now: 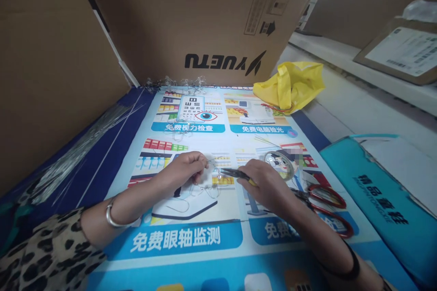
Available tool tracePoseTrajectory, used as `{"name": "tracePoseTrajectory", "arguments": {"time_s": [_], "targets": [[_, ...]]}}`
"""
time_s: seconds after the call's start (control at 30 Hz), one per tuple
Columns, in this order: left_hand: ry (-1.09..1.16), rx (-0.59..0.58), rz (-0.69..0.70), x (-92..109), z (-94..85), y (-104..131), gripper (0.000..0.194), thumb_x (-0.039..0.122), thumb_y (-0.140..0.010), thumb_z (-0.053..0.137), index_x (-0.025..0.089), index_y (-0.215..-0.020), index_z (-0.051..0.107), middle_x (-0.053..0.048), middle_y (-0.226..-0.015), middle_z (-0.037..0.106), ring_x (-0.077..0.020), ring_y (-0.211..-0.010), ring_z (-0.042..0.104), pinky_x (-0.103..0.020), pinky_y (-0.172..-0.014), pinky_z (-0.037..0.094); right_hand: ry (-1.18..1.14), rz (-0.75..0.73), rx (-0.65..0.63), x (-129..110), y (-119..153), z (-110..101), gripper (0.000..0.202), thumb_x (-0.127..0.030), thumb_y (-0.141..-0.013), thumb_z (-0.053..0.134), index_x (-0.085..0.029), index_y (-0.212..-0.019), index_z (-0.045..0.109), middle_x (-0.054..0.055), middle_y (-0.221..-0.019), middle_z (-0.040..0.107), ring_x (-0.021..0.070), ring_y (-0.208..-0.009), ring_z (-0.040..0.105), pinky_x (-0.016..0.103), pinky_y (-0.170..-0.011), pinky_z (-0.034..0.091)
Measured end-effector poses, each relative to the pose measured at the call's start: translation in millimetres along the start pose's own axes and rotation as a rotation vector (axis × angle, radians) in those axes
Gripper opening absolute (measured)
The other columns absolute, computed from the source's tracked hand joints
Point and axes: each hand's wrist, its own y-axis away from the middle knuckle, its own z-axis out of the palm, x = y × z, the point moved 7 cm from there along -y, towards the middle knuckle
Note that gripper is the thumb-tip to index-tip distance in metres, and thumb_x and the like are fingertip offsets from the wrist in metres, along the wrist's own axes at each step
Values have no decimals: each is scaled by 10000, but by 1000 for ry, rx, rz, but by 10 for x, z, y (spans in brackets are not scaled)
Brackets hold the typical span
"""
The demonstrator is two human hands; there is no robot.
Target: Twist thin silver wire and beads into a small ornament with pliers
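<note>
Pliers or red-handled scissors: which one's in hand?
The pliers, held in the right hand; the red-handled scissors lie unheld on the printed sheet.

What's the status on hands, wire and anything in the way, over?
Left hand pinching thin wire. Right hand gripping pliers, tips near the wire. Red-handled scissors beside right forearm, not between pliers and wire.

Thin silvery wire, curled into loose loops, dangles from the left hand; dark-nosed pliers, yellow at the grip, point leftward, tips right beside it!
</note>
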Motion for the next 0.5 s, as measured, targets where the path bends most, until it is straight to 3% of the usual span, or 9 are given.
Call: {"name": "tracePoseTrajectory", "arguments": {"time_s": [0.37,0.5], "targets": [[-23,-34,44,-26,24,-27,190,296,-747,535,158,-647,453,33,-633,526,-57,-468,441,-196,-486,321,37,71,-66,-41,6,14,97,-240,-799,558,-193,-842,631,35,-791,620,174,-761,569,254,-621,385],[-42,-51,40,-35,36,-27,187,310,-755,533,164,-664,462,42,-564,499,-74,-477,447,-199,-499,326,32,92,-69,-53,-7,9,118,-238,-804,552,-194,-877,634,40,-812,628,176,-780,575,249,-629,385]]}}
